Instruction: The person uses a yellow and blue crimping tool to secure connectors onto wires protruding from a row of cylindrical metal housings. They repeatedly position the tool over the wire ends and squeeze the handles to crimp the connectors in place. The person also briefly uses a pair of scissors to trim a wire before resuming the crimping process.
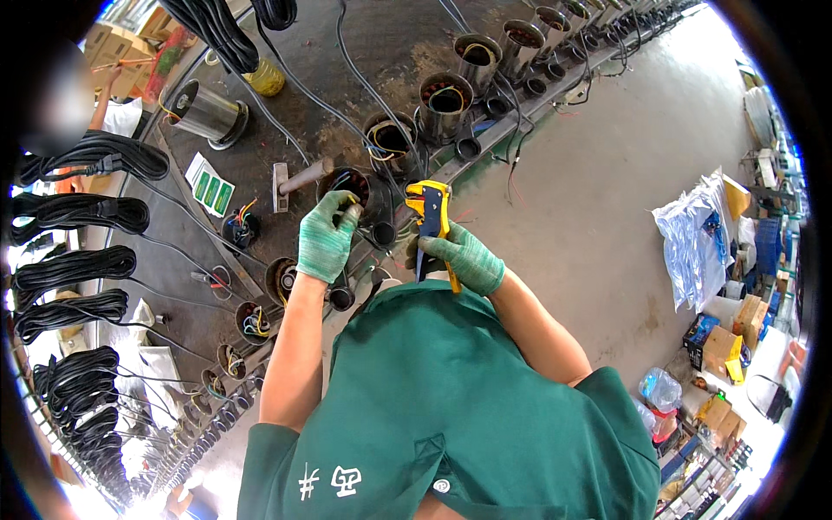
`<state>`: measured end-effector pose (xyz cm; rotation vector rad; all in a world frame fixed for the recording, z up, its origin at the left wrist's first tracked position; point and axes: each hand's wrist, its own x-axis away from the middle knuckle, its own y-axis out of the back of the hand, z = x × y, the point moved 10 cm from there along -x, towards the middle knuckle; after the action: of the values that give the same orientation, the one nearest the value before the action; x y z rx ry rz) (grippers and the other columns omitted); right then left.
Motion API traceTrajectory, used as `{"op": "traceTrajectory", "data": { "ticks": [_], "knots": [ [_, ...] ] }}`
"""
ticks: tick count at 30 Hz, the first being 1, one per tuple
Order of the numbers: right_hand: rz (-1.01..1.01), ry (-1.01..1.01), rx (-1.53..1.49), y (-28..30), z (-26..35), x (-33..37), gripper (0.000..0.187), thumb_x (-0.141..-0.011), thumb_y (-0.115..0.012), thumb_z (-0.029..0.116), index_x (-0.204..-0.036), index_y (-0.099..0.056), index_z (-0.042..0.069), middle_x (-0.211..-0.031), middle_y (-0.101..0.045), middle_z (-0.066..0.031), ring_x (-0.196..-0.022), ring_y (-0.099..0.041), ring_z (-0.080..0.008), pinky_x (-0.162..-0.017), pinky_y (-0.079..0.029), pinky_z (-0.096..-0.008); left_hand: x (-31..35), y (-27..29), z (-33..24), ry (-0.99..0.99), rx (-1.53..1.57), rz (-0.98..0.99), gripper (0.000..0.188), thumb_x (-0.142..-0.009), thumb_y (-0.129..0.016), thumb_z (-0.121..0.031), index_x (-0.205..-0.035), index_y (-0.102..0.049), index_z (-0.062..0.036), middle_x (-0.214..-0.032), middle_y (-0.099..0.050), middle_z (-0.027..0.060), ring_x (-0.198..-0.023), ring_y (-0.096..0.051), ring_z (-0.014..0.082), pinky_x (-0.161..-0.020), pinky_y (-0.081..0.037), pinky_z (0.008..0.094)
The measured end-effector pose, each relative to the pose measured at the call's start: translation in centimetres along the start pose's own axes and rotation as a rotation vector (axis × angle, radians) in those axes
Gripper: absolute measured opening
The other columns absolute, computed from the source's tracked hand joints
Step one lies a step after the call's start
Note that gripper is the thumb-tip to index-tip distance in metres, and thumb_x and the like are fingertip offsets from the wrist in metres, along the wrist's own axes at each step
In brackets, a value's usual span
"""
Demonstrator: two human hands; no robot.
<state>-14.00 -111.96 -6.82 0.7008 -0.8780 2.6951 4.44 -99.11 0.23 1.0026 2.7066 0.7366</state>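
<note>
My left hand [328, 238], in a green glove, is held over a metal cylinder [360, 184] at the bench edge. Its fingertips are pinched together at the opening, and whatever they hold is too small to make out. In my right hand [471, 262], also gloved in green, is a yellow and dark blue wire stripper [431, 208]. The tool's jaws point up, away from my body. Just beyond my left hand lies a hammer [282, 187] with a thick handle. Another open cylinder [388, 139] with coloured wires stands past it.
A row of steel cylinders [475, 59] runs along the bench edge to the far right. Black cable bundles [74, 269] line the left side, their cords crossing the bench [303, 69]. A printed card [210, 186] and a cylinder lying on its side [201, 113] are farther left. Another person's arm [106, 100] shows upper left.
</note>
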Motion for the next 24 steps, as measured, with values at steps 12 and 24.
{"op": "traceTrajectory", "data": {
  "ticks": [12, 24],
  "knots": [
    [0.014, -0.078, -0.082, -3.7, -0.7, 0.6, 0.046, -0.102, -0.067, 0.034, -0.134, -0.058, 0.002, -0.11, -0.073, -0.0158, -0.093, -0.076, -0.0301, -0.084, -0.063, -0.0443, 0.7, -1.1, -1.9, -0.239, -0.063, 0.095, 0.017, -0.092, -0.075, -0.004, -0.109, -0.078, -0.0032, -0.098, -0.07, 0.0134, -0.087, -0.07, 0.0306, -0.077, -0.056, 0.0372],
    [0.011, -0.091, -0.052, -4.4, -0.8, -1.0, 0.044, -0.099, -0.07, 0.038, -0.119, -0.06, 0.0, -0.091, -0.072, -0.0161, -0.072, -0.073, -0.0306, -0.069, -0.063, -0.0449, 0.4, -1.0, -1.7, -0.255, -0.104, 0.106, 0.02, -0.089, -0.077, -0.004, -0.109, -0.077, -0.0009, -0.099, -0.07, 0.0154, -0.091, -0.07, 0.035, -0.08, -0.056, 0.0401]
  ]
}}
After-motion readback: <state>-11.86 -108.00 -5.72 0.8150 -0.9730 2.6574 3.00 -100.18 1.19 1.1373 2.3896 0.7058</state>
